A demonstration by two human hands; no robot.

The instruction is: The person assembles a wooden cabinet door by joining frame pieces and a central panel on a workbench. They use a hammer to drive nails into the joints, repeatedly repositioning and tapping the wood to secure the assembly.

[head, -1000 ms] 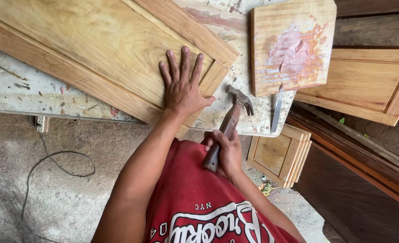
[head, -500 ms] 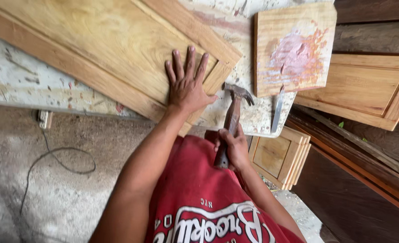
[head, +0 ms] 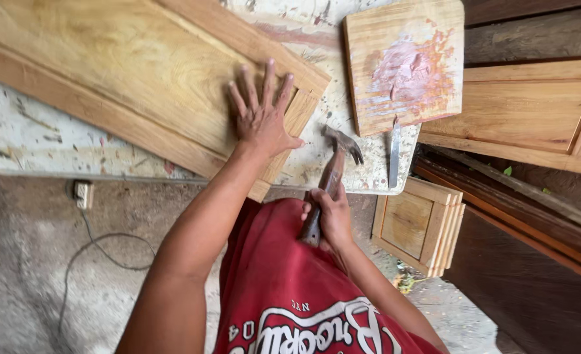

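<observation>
Claw hammer (head: pixel 333 172), wooden-handled, sits clamped in our right hand (head: pixel 330 219) at the counter (head: pixel 35 141) edge; our left hand (head: pixel 261 118) lies spread flat on the pale wooden door panel (head: pixel 133 72). Paint-speckled counter, concrete floor (head: pixel 35 262) below.

Views: one, a camera worn on the person's head.
Direction: it looks steeply down past the person's chest onto a paint-spattered workbench (head: pixel 343 164) and the concrete floor (head: pixel 35 262) below it.
Nearness: close; the red shirt (head: pixel 284 288) fills the near bottom edge, and both forearms run up from it into the middle of the frame.
Far edge: a long wooden door panel (head: pixel 126 72) on the left and a paint-smeared board (head: pixel 405 62) on the right.
Right side: stacked wooden panels (head: pixel 526 111) stretching out of frame.
Shared part: nothing to compare, as only this view exists.
</observation>
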